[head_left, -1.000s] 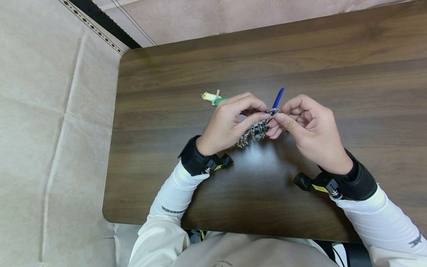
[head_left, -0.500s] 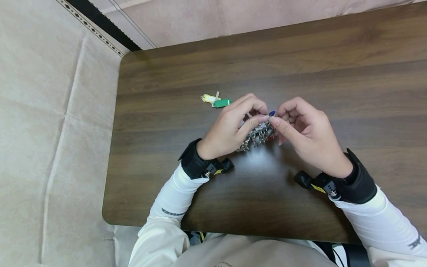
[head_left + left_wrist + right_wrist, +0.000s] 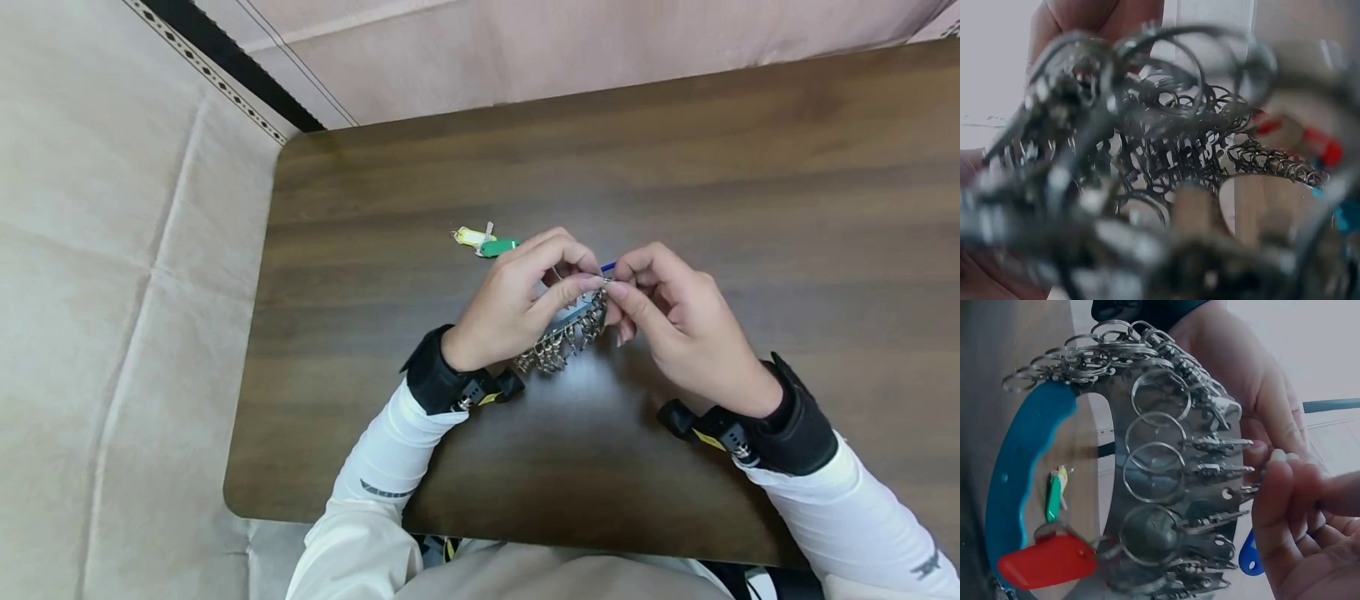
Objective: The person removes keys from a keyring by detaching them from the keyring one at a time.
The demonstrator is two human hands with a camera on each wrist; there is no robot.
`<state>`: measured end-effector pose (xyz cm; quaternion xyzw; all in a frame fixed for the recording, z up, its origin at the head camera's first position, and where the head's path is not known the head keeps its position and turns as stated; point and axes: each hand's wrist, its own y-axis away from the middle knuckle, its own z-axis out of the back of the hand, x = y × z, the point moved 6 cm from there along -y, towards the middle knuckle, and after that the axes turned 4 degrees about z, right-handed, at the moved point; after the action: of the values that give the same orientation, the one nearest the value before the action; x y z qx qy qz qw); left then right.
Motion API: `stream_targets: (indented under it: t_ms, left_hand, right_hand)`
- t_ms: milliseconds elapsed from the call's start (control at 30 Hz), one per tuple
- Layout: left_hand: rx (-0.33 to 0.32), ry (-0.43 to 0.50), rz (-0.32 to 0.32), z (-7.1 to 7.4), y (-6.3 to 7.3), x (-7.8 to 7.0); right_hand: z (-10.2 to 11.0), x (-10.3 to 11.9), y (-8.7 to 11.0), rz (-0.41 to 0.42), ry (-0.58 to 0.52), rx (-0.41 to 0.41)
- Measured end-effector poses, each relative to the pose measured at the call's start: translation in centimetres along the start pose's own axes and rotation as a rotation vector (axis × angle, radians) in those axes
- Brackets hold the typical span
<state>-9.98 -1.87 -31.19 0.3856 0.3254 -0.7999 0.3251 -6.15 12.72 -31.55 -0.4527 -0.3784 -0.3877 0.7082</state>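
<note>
A curved metal holder [image 3: 1124,387] with a blue grip [image 3: 1013,462] carries many split rings and clasps [image 3: 1222,444]. It hangs below both hands in the head view. My left hand [image 3: 517,296] pinches at its upper end, thumb and forefinger together. My right hand [image 3: 671,312] meets it there, its thumb and forefinger pinching the ring end of a blue key tag [image 3: 608,267]. In the right wrist view the blue tag hangs beside the right fingers, and the small ring is mostly hidden by fingertips. A red key tag [image 3: 1047,559] hangs from one ring of the holder.
A yellow key tag [image 3: 471,237] and a green key tag [image 3: 498,247] lie on the wooden table [image 3: 360,350], just beyond the left hand. Light fabric [image 3: 112,333] covers the left side, past the table's rounded edge.
The blue key tag stood up above the fingertips, then tipped down; a short part now shows sideways between the hands. The holder has swung lower, and the head view has shifted slightly.
</note>
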Motion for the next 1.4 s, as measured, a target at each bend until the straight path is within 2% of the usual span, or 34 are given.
stream_targets:
  t_ms: [300,600,733,900,1267,1400]
  left_hand:
    - [0.031,0.017,0.024,0.0,0.4,0.5]
    - [0.015,0.043,-0.050,0.5,0.1,0.4]
    - [-0.017,-0.016,-0.100,0.9,0.1,0.2]
    - [-0.054,-0.101,-0.142,1.3,0.1,0.1]
    - [-0.047,-0.043,-0.096,1.0,-0.1,0.3]
    - [-0.051,-0.026,-0.078,0.8,-0.2,0.4]
  right_hand:
    - [-0.6,-0.4,0.7,0.023,-0.062,-0.031]
    - [-0.5,-0.4,0.3,0.080,-0.122,-0.034]
    - [-0.4,-0.5,0.0,0.064,-0.122,-0.026]
    - [-0.2,-0.6,-0.1,0.050,-0.165,-0.059]
    - [-0.1,-0.5,-0.2,0.033,-0.174,-0.067]
    - [-0.1,-0.6,-0.2,0.026,-0.211,-0.070]
